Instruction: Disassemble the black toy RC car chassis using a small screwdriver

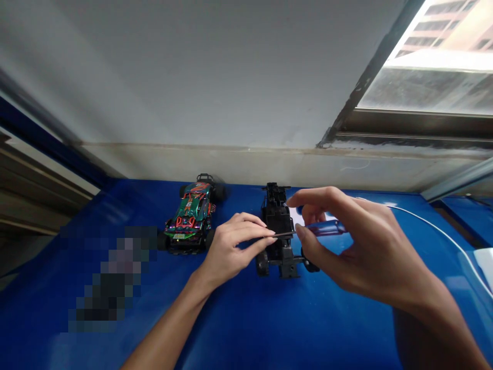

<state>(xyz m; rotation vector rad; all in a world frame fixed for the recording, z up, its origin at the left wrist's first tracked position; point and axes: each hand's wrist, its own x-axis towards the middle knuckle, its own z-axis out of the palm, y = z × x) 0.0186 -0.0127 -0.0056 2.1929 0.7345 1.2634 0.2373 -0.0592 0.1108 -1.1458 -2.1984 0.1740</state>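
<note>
A screwdriver [324, 227] with a clear bluish-purple handle lies level above a black toy car chassis [278, 218]. My right hand [358, 241] is closed on its handle, thumb below and fingers curled over. At the other end, my left hand [241, 239] pinches the tip of the metal shaft between thumb and fingers. The chassis rests on the blue table, its wheels at the near end and its middle partly hidden by the hands and the shaft. Left of it stands a toy car [190, 210] with a shiny green and orange body and black wheels.
A blue table [246, 329] runs up to the pale wall [211, 77]. A white cable [435, 223] curves along the right side. Something white lies partly hidden behind my right hand. A blurred-out patch [111, 282] covers an item at left. A window [442, 77] is at upper right.
</note>
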